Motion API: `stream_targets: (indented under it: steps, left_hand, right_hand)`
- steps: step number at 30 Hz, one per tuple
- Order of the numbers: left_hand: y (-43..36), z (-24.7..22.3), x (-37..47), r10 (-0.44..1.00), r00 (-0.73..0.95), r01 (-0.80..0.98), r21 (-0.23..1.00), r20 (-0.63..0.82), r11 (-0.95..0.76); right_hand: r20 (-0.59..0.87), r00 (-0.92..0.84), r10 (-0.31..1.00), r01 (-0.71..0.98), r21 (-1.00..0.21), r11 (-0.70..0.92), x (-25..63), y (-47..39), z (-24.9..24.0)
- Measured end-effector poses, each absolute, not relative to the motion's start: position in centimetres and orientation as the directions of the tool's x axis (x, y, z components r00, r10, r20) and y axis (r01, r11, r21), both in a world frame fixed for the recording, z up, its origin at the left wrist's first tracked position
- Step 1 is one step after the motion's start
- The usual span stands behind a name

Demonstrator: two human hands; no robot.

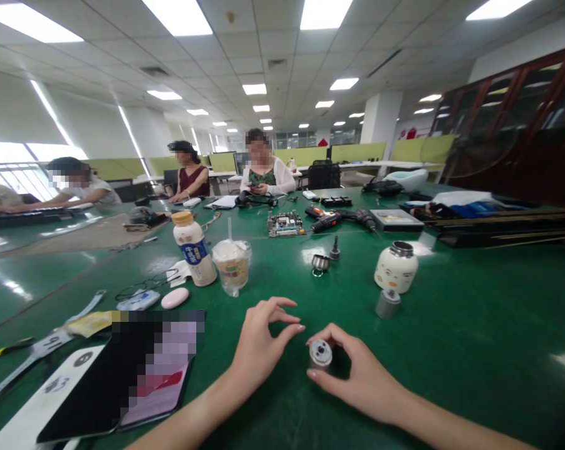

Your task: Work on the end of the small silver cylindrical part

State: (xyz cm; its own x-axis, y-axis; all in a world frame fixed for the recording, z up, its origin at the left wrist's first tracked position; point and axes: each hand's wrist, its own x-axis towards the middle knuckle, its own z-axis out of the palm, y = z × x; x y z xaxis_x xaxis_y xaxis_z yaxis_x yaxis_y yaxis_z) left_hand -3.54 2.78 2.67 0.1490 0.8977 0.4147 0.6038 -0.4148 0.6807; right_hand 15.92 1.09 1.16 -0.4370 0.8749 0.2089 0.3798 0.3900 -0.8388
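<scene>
Roughly upright cylinder (320, 357) (face up).

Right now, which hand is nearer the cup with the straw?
Left. Your left hand is right of the cup, nearer you; your right hand, farther right, holds a cylinder.

The counter (474, 356) is deep green. The nearer cylinder (320, 356) is silver-grey with dark spots on its paler top; the farther cylinder (387, 305) is plain grey. The cream jar (395, 270) carries a pattern of drawn faces and orange patches. The bottle (195, 255) has a blue label and tan cap (182, 217). The drill (327, 220) is black and orange, the cabinet (512, 119) reddish-brown.
</scene>
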Motion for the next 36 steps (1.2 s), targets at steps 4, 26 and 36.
stream_targets:
  steps: [4, 26, 36]
  left_hand:
    - [1.5, 4.3, -2.3, 0.881, 0.184, 0.414, 0.779, 0.435, -0.471]
    - [0.4, 5.3, -2.1, 0.868, 0.322, 0.515, 0.7, 0.377, -0.495]
    - [1.0, 5.5, -2.0, 0.865, 0.235, 0.479, 0.721, 0.443, -0.5]
  right_hand:
    - [0.224, -0.43, 0.874, 0.391, -0.827, 0.405, 16.0, 1.1, 0.8]
    - [0.25, -0.435, 0.865, 0.361, -0.832, 0.422, 15.9, 0.9, 1.0]
    - [0.243, -0.432, 0.869, 0.378, -0.825, 0.419, 15.9, 1.2, 1.0]
